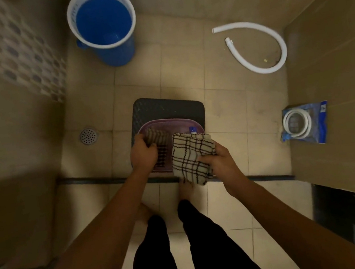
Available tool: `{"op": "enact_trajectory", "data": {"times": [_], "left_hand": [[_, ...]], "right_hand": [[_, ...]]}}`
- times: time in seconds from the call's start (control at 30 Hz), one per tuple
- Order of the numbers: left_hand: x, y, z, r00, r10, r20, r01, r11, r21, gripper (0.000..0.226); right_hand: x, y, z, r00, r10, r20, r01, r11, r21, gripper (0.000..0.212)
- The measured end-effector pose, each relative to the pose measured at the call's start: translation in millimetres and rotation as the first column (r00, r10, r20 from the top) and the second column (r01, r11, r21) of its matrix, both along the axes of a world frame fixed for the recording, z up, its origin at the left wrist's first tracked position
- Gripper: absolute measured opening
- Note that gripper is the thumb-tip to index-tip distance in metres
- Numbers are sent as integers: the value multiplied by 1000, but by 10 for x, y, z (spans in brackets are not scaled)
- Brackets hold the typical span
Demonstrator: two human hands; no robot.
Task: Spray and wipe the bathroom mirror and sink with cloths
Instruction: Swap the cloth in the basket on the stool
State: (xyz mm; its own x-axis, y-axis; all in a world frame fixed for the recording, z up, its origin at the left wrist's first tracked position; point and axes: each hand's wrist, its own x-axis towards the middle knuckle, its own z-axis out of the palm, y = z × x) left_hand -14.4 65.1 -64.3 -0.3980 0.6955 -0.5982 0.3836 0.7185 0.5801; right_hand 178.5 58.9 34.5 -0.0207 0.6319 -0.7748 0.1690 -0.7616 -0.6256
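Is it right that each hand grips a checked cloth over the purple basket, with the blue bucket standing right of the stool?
Not quite: the head view shows the blue bucket up left of the stool, not right. The rest holds: the left hand and right hand each grip a checked cloth over the purple basket.

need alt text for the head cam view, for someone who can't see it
Seen from above, a person's right hand holds a checked cloth while the left hand grips a second cloth in a purple basket on a dark stool. A blue bucket and white hose sit on the tiled floor.
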Motion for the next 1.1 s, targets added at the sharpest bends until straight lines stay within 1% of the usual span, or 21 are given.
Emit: {"op": "enact_trajectory", "data": {"times": [0.1, 0.23, 0.33, 0.4, 0.47, 0.53, 0.6, 0.67, 0.8, 0.9, 0.93, 0.97, 1.0, 1.03, 1.07, 1.1], "left_hand": [[-232, -147, 205, 992, 118, 43, -120, 992, 28, 31], [-545, -335, 339, 955, 260, 143, -269, 962, 52, 31], [-732, -450, 360, 926, 314, 209, -326, 945, 22, 31], [-821, -529, 336, 915, 327, 236, -339, 941, 10, 26], [-878, -600, 312, 903, 338, 266, -354, 935, 13, 23], [-909, -652, 283, 893, 346, 288, -368, 930, 23, 22], [-924, -691, 243, 882, 358, 307, -384, 923, 28, 21], [-907, -709, 231, 877, 360, 319, -388, 921, 27, 21], [-888, -722, 144, 873, 353, 337, -390, 920, 45, 20], [-872, -733, 113, 858, 349, 376, -391, 919, 40, 23], [-866, -734, 105, 860, 343, 377, -385, 922, 40, 21], [-862, -736, 90, 859, 344, 379, -386, 922, 39, 20], [-857, -735, 80, 858, 348, 379, -389, 920, 36, 20], [-849, -733, 79, 854, 352, 382, -393, 919, 32, 20], [-841, -729, 85, 851, 355, 386, -395, 918, 26, 21], [-833, -723, 95, 847, 357, 394, -398, 917, 25, 21]], "right_hand": [[-172, 71, 31, 1000, -2, 19, 1, 999, 37, 43], [-510, 129, -74, 981, 100, 166, -113, 991, 67, 48], [-763, 163, -250, 966, 111, 232, -123, 992, 39, 46], [-905, 194, -318, 966, 94, 239, -90, 996, -27, 41], [-1014, 224, -406, 978, 58, 203, -40, 995, -91, 35], [-1105, 252, -444, 985, -10, 170, 38, 986, -163, 30], [-1164, 303, -551, 978, -102, 182, 143, 963, -228, 22], [-1195, 367, -665, 966, -162, 200, 217, 930, -298, 22], [-1208, 499, -903, 952, -192, 240, 272, 888, -370, 25], [-1261, 574, -1009, 960, -125, 249, 213, 904, -370, 22], [-1284, 590, -1051, 961, -64, 268, 159, 923, -351, 21], [-1315, 592, -1097, 957, 38, 287, 59, 945, -323, 22], [-1346, 578, -1123, 934, 167, 316, -75, 956, -283, 22], [-1354, 558, -1150, 884, 285, 370, -204, 948, -244, 25], [-1356, 532, -1157, 805, 383, 453, -318, 923, -215, 26], [-1347, 503, -1149, 726, 438, 531, -399, 896, -194, 27]]}}
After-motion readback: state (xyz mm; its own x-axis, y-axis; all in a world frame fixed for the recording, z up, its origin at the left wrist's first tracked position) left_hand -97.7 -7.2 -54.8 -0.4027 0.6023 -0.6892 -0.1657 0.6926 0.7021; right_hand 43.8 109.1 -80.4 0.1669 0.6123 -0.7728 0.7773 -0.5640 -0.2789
